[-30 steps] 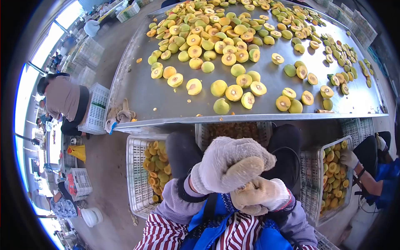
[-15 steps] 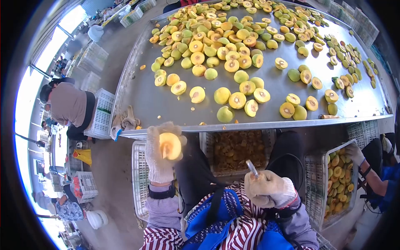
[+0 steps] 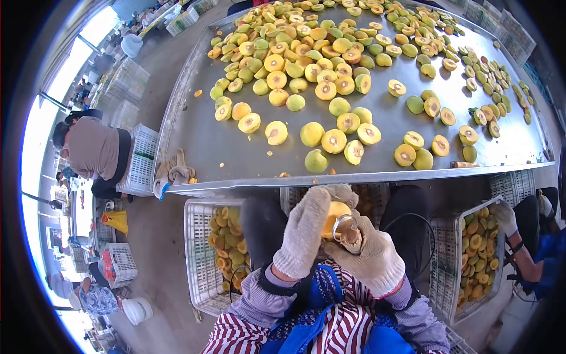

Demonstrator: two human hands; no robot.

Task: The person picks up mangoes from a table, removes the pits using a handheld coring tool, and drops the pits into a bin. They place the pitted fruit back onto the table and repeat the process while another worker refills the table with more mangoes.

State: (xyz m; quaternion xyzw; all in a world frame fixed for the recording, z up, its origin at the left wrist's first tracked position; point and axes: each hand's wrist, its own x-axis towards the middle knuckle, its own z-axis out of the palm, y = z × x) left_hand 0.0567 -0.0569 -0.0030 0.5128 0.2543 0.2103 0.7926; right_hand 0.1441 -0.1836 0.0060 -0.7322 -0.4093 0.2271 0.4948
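My left hand (image 3: 306, 230), in a pale knitted glove, is closed around a halved yellow fruit (image 3: 336, 219). The gloved right hand (image 3: 371, 255) grips a tool with a metal ring (image 3: 344, 226) and a brownish handle. That ring touches the cut side of the fruit, in front of my lap. Both hands are close together, just below the near edge of the metal table (image 3: 259, 177). Many green-yellow fruit halves (image 3: 333, 141) lie on the table, several cut side up with the core showing.
White crates with fruit halves stand at the left (image 3: 197, 277) and right (image 3: 448, 259); another is under the table. Gloves (image 3: 175, 171) lie at the table's left corner. A co-worker's gloved hand (image 3: 503, 217) rests at the right crate. Another person (image 3: 97, 147) sits at left.
My left hand has moved right and down with the fruit, uncovering the left crate. My right hand has come up slightly and the tool's ring now meets the fruit.
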